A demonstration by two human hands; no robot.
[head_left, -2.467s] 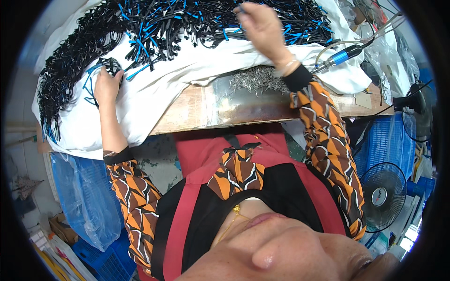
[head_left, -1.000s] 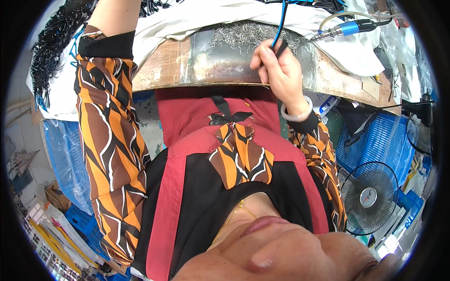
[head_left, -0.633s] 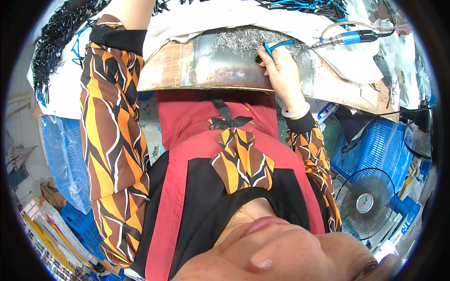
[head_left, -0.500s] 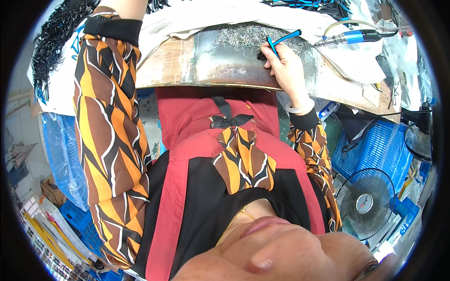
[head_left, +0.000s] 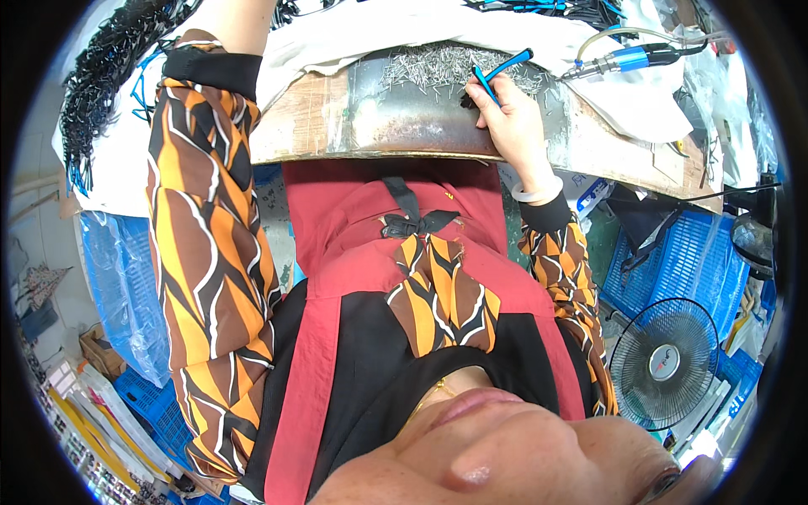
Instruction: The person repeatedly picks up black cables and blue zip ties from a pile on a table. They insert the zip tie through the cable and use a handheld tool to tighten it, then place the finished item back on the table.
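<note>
My right hand (head_left: 515,119) is closed on slim blue-and-black eyeglass temples (head_left: 512,62) above the work table. Two blue lengths cross over the fingers, and dark ends stick out beside the thumb side. Just beyond the fingers lies a heap of small silvery metal pins (head_left: 425,69) on a dark metal sheet (head_left: 404,118). My left forearm (head_left: 240,21), in a patterned sleeve, stretches past the top edge, so the left hand is out of sight. Near that arm is a large pile of black and blue temples (head_left: 105,93).
A white cloth (head_left: 337,42) runs along the table behind the pins. To the right lies a blue-and-metal hand tool (head_left: 627,61) with a hose. More temples (head_left: 564,8) lie at the far edge. Below right stand a fan (head_left: 663,362) and blue crates (head_left: 694,261).
My left forearm has shifted slightly to the right at the top edge. The right hand keeps its hold on the eyeglass temples, almost in the same place.
</note>
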